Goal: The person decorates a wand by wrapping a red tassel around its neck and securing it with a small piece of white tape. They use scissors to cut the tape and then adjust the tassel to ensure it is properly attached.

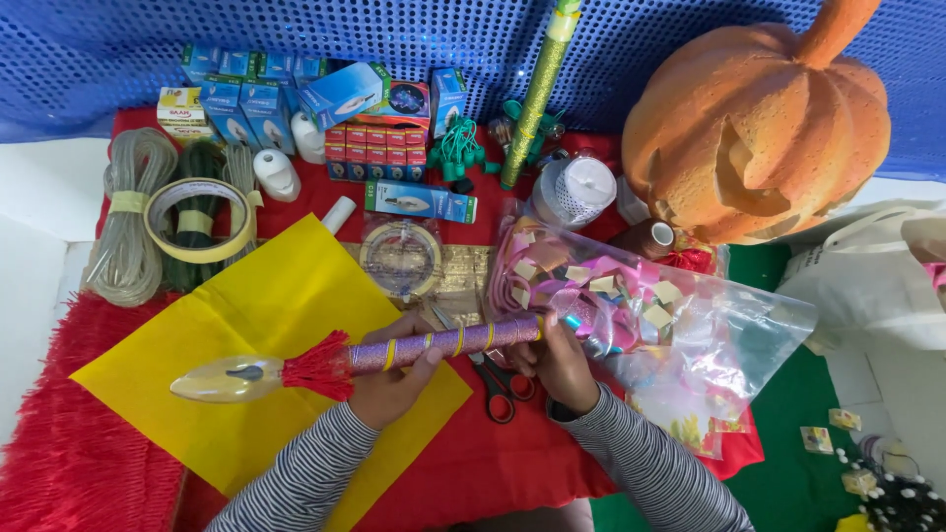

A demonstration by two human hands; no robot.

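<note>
Both hands hold a purple glittery stick (448, 342) wrapped with yellow bands, lying level. A red tassel fringe (317, 368) and a clear pointed bulb-shaped tip (227, 379) sit at its left end. My left hand (392, 379) grips the stick near the fringe. My right hand (557, 360) grips the right end, beside a clear plastic bag (680, 335) of pink ribbon and paper bits. Red-handled scissors (498, 384) lie under the stick, between my hands. A yellow paper sheet (256, 394) lies beneath the bulb tip.
A large orange pumpkin (754, 118) stands back right. Blue bulb boxes (256, 99), small red boxes (374, 150), a tape roll (200, 219), coiled cord (128, 227), a green glitter tube (537, 94) and a white jar (576, 192) crowd the red cloth (512, 463).
</note>
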